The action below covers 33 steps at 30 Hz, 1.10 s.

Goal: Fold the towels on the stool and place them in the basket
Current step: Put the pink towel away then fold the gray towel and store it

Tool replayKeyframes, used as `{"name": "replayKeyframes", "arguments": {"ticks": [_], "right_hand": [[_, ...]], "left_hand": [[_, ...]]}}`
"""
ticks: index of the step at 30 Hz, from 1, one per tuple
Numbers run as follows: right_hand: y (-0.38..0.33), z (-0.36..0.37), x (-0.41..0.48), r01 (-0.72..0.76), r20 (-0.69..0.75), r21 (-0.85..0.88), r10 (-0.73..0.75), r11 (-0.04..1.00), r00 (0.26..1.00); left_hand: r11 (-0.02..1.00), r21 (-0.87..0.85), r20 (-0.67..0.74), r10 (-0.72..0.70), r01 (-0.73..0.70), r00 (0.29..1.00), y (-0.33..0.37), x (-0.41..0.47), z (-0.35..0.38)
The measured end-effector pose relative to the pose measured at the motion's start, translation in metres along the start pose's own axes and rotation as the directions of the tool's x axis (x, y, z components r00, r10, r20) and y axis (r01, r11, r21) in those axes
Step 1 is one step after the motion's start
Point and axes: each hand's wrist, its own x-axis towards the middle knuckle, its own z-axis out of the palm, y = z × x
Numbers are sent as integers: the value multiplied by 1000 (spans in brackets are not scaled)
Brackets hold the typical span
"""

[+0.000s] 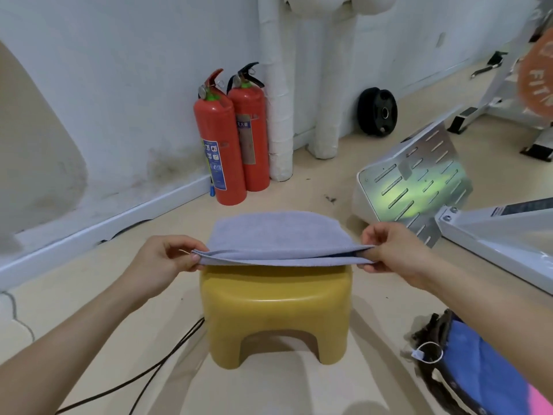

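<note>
Grey towel (278, 238) doubled over yellow stool (276, 307). Left hand (167, 259) and right hand (389, 250) each pinch near corners, layers kept aligned for next fold. Basket (449, 369) lower right, blue towel (481, 363) inside.

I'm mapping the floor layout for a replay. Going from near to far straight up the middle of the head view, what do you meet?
Yellow stool → grey towel, pinched at its near corners by both hands → two red fire extinguishers → white wall.
</note>
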Motion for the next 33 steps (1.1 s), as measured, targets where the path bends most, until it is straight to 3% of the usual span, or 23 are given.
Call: {"name": "replayKeyframes", "arguments": {"ticks": [1,3,4,6,7,8,9,10,12,16,18,21,24,25,27,29,33], "right_hand": [[1,2,-3,134,-101,-186,-155,973,983],[6,7,-10,296,-146,-567,-447,769,882],[11,8,-14,322,-97,-684,-519,654,849],[25,12,-18,304,-76,-738,-522,603,849],[31,13,-18,268,-122,-658,-451,704,884],[35,15,-17,211,-178,-449,-318,868,931],[36,17,-17,100,-146,-163,-124,982,981],[37,19,-18,-16,-57,90,21,996,998],[41,21,-19,-151,78,364,131,919,988],[48,17,-24,-222,220,582,112,783,969],[54,18,-27,-184,192,562,90,806,977],[64,26,-29,21,-60,261,-6,965,998],[66,33,-33,184,-206,-186,-221,965,953],[66,34,-34,220,-204,-395,-319,892,926],[67,34,-34,257,-127,-724,-490,640,862],[66,33,-33,242,-68,-836,-530,493,845],[68,32,-30,191,-61,-897,-540,398,840]], "left_hand": [[1000,5,1,6,-6,1000,0,-1,0],[1000,21,-21,19,-19,1000,1,-4,0],[999,24,-35,27,-27,999,1,-6,0],[999,28,-50,45,-43,998,1,-10,0],[998,32,-48,51,-50,998,-1,-13,0],[998,37,-42,56,-55,998,-3,-16,1],[998,39,-39,57,-55,998,-5,-18,3],[998,33,-40,53,-52,998,-8,-21,5],[999,8,-61,36,-35,998,-13,-25,8],[999,-31,-116,11,-14,993,-25,-33,9],[999,-42,-121,1,-7,993,-28,-37,8],[1000,-20,-124,21,-24,992,-30,-41,10],[999,7,-141,51,-50,989,-31,-44,13],[998,19,-144,60,-57,988,-32,-45,14],[996,52,-147,85,-78,985,-34,-48,17],[991,88,-154,116,-103,981,-37,-51,20],[988,94,-163,134,-120,978,-41,-52,23]]}}
